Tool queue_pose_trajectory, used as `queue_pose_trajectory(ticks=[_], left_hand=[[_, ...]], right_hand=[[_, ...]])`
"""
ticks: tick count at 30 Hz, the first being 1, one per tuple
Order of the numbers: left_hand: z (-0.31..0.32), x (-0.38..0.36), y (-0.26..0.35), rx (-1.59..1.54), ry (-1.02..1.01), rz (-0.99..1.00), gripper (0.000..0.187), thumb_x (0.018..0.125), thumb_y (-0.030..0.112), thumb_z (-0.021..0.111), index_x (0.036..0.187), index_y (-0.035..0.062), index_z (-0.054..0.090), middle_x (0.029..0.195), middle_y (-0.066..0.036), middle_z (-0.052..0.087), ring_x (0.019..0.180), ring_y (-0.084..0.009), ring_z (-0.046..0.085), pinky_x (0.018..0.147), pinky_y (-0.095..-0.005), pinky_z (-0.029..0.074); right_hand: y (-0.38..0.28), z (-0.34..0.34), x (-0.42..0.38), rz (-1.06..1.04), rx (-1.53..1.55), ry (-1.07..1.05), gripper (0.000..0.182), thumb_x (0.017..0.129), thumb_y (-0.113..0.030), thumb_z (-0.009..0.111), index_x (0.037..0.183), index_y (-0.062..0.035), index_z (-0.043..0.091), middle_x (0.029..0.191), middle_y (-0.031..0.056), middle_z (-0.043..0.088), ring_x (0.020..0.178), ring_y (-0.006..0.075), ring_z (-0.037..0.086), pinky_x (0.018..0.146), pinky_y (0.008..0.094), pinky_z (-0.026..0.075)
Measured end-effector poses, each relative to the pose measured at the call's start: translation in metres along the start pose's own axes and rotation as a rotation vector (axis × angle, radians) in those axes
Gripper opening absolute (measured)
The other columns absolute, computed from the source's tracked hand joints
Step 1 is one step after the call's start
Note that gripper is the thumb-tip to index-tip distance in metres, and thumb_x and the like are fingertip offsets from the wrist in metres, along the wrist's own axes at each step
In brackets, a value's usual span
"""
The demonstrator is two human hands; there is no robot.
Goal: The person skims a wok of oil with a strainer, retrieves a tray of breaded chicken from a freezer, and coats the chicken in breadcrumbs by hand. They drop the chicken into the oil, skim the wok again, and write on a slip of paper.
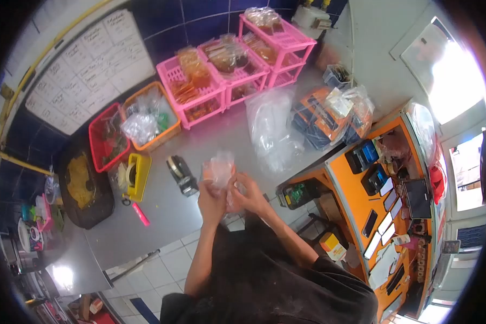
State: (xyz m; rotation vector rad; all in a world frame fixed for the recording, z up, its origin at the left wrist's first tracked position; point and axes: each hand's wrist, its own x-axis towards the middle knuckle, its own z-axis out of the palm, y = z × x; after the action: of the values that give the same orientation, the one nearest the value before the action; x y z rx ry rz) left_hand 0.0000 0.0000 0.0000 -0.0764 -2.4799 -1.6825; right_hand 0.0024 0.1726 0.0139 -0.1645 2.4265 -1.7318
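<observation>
Both hands meet over the front edge of the grey metal table. My left hand is closed round the lower left part of a clear plastic bag with something pale orange in it. The fingers of my right hand pinch the same bag from the right side. Just left of the bag a black and silver stapler-like tool lies on the table. Farther left are a yellow tape dispenser and a pink marker.
Pink racks with filled bags stand at the back, beside orange and red baskets. Clear plastic bags lie back right. A black tray is at left. The orange counter holds several phones.
</observation>
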Motion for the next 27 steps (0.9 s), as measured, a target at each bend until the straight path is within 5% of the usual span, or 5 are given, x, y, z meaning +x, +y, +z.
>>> queue_pose_trajectory(ticks=[2, 7, 15, 18, 27], left_hand=[[-0.028, 0.003, 0.003, 0.233, -0.047, -0.132, 0.037, 0.076, 0.027, 0.071, 0.101, 0.0012, 0.059, 0.075, -0.019, 0.065, 0.071, -0.0363, 0.065, 0.064, -0.0456, 0.05], [-0.024, 0.031, 0.016, 0.502, -0.17, 0.074, 0.016, 0.078, 0.012, 0.059, 0.086, -0.0022, 0.058, 0.068, -0.022, 0.061, 0.066, -0.0401, 0.062, 0.061, -0.047, 0.048], [0.022, 0.076, 0.201, 0.117, -0.011, 0.387, 0.013, 0.081, 0.003, 0.053, 0.088, -0.0034, 0.061, 0.07, -0.021, 0.06, 0.06, -0.036, 0.06, 0.055, -0.044, 0.043], [0.065, 0.105, 0.213, 0.088, -0.058, 0.33, 0.022, 0.095, 0.019, 0.055, 0.096, -0.0002, 0.066, 0.062, -0.007, 0.06, 0.051, -0.0134, 0.054, 0.045, -0.0332, 0.039], [0.259, 0.108, 0.061, 0.274, -0.565, 0.435, 0.025, 0.077, 0.025, 0.067, 0.095, 0.0076, 0.065, 0.08, -0.012, 0.067, 0.074, -0.0294, 0.065, 0.065, -0.0414, 0.051]], right_hand=[[-0.011, -0.006, 0.006, -0.389, -0.4, 0.185, 0.07, 0.076, -0.025, 0.076, 0.133, -0.0072, 0.04, 0.136, 0.0183, 0.042, 0.129, 0.0389, 0.036, 0.104, 0.0516, 0.033], [0.034, -0.105, 0.035, 0.218, -0.906, 0.713, 0.084, 0.073, -0.037, 0.076, 0.139, -0.0063, 0.035, 0.139, 0.0237, 0.038, 0.132, 0.0431, 0.03, 0.103, 0.0521, 0.033], [0.244, 0.047, 0.081, -0.26, 0.213, 0.531, 0.042, 0.073, -0.019, 0.065, 0.112, -0.0048, 0.06, 0.107, 0.0167, 0.06, 0.096, 0.036, 0.057, 0.083, 0.0519, 0.045], [0.197, 0.053, 0.053, -0.208, -0.133, 0.287, 0.041, 0.075, -0.018, 0.065, 0.113, -0.0027, 0.059, 0.108, 0.0194, 0.06, 0.101, 0.0356, 0.056, 0.087, 0.0481, 0.045], [0.134, 0.018, 0.094, -0.265, -0.579, -0.109, 0.052, 0.077, -0.018, 0.066, 0.124, 0.0003, 0.051, 0.115, 0.0217, 0.059, 0.111, 0.0372, 0.054, 0.093, 0.0467, 0.045]])
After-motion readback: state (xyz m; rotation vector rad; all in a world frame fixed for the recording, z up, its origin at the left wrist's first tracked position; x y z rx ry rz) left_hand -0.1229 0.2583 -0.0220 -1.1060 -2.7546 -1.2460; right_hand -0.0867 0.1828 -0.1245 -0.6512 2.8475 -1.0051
